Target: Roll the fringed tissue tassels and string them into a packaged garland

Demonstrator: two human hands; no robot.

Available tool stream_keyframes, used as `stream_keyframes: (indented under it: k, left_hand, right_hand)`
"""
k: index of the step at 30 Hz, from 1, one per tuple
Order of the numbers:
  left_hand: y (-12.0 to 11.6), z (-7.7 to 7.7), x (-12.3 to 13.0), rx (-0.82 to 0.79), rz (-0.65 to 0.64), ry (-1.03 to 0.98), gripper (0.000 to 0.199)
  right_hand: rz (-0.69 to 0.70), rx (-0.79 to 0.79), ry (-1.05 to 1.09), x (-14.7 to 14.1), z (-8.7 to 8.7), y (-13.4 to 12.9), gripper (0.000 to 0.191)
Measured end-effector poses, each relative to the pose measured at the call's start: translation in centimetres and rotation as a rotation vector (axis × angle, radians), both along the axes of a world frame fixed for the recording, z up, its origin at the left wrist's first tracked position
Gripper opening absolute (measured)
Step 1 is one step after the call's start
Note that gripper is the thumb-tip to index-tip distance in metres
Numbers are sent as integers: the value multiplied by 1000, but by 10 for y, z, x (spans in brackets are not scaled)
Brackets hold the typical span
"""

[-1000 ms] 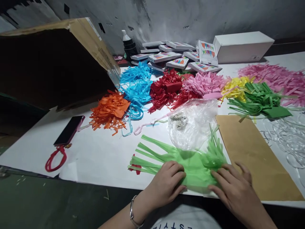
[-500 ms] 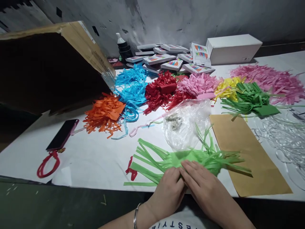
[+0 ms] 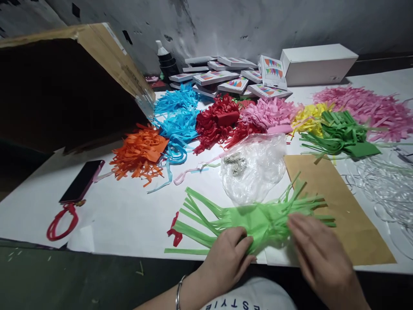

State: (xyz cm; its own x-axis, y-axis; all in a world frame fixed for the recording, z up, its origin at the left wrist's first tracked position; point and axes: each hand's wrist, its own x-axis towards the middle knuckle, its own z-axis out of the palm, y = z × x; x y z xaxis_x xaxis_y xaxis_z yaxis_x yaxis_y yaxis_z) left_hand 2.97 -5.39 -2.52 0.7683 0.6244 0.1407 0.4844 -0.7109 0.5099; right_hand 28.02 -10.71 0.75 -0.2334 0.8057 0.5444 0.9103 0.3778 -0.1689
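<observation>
A light green tissue paper tassel sheet (image 3: 254, 218), cut into strips at both ends, lies spread on the white-covered table in front of me. My left hand (image 3: 230, 252) is closed on its near edge around the middle, fingers curled and thumb beside them. Over the right-hand strips is my right hand (image 3: 319, 254), slightly blurred, its fingers stretched out and touching or just above the paper; I cannot tell which. Red paper scraps (image 3: 175, 231) lie by the left strips. A crumpled clear plastic bag (image 3: 258, 172) sits right behind the green paper.
Behind are fringed paper piles: orange (image 3: 140, 150), blue (image 3: 177, 125), red (image 3: 217, 122), pink (image 3: 269, 114), yellow (image 3: 309, 120) and dark green (image 3: 345, 133). A brown card (image 3: 351, 224) and clear cord (image 3: 387, 189) lie right; a phone (image 3: 82, 181) and large cardboard box (image 3: 109, 60) left.
My right hand has left the middle beside my left hand and moved right over the strips. The middle of the green paper now lies flatter and more spread out.
</observation>
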Motion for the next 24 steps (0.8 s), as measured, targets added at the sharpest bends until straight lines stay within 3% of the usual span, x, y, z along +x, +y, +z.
stream_keyframes:
  k: [2, 4, 7, 10, 14, 20, 24]
  left_hand:
    - [1, 1, 2, 2, -3, 9, 24]
    - [1, 2, 3, -4, -4, 7, 32]
    - [0, 4, 0, -18, 1, -4, 35]
    - [-2, 6, -5, -20, 27, -4, 23]
    - [-2, 8, -9, -46, 40, 19, 21]
    - [3, 17, -9, -66, -4, 71, 24]
    - [4, 19, -8, -60, -1, 73, 21]
  right_hand:
    - [241, -45, -5, -19, 9, 6, 39]
    - [326, -97, 2, -33, 8, 14, 33]
    - [297, -189, 16, -38, -5, 18, 29]
    - [256, -240, 19, -31, -19, 11, 32]
    - [206, -258, 126, -23, -26, -1, 20]
    - [165, -193, 164, -27, -31, -8, 18]
    - [251, -150, 125, -27, -36, -7, 26]
